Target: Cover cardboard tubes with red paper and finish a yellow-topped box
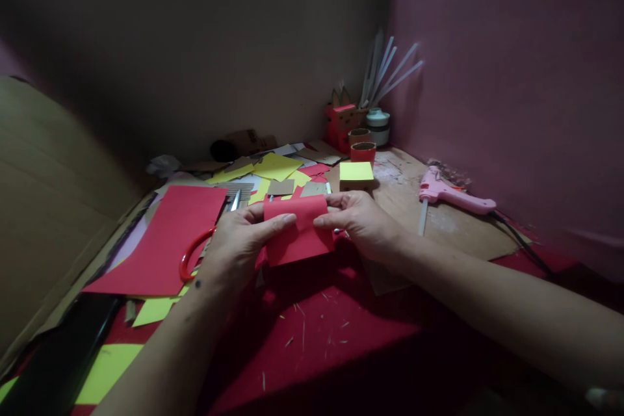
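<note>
Between my two hands is a small piece of red paper, bent over along its upper edge and held above the red table cover. My left hand pinches its left side, thumb on the front face and fingers behind. On the right side, my right hand grips it near the top corner in the same way. Scissors with a red handle lie beside my left hand, partly hidden by it. A larger red sheet rests to the left. Just beyond my right hand stands a small box with a yellow top.
A pink glue gun lies on cardboard at right, its cord trailing off. Glue sticks, a red decorated holder and a lidded jar stand in the corner. Yellow scraps and a black object are leftward.
</note>
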The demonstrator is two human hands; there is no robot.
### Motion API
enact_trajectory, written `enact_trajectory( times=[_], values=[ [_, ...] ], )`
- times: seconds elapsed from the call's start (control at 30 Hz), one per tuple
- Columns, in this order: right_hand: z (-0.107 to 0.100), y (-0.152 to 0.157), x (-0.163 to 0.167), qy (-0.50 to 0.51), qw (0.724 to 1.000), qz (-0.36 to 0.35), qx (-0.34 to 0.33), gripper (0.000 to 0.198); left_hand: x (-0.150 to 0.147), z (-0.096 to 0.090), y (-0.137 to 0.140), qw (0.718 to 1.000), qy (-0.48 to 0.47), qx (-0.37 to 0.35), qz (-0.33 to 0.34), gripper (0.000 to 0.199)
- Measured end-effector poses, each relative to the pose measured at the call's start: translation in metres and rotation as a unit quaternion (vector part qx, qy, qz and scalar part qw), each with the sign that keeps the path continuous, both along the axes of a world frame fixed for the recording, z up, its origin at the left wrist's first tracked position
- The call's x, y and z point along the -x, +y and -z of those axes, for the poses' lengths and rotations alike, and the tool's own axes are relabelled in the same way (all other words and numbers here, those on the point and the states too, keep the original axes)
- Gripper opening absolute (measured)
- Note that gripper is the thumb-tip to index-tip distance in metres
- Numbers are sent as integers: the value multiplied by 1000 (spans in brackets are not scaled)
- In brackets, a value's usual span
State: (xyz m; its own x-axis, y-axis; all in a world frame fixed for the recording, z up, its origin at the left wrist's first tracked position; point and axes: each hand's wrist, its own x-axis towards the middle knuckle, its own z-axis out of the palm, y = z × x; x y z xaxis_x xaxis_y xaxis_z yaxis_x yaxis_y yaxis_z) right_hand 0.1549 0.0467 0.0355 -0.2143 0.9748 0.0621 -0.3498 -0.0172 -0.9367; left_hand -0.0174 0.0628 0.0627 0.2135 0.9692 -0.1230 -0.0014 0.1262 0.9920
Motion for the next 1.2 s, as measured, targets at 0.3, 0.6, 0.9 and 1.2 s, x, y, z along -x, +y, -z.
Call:
enact_trajectory(
  times=[0.3,0.6,0.9,1.2],
  values=[
    [7,16,-7,-21,998,25,55,14,-4,-1,-6,998,46,-31,-2,18],
    [6,9,-9,-37,999,19,-3,18,-4,1,-5,1000,7,18,-15,30],
    [0,4,-11,52,994,-78,-49,43,5,11,15,990,-115,76,27,30],
    [-1,-4,0,31,994,21,-105,62,5,4,12,983,-131,125,17,30]
  ],
)
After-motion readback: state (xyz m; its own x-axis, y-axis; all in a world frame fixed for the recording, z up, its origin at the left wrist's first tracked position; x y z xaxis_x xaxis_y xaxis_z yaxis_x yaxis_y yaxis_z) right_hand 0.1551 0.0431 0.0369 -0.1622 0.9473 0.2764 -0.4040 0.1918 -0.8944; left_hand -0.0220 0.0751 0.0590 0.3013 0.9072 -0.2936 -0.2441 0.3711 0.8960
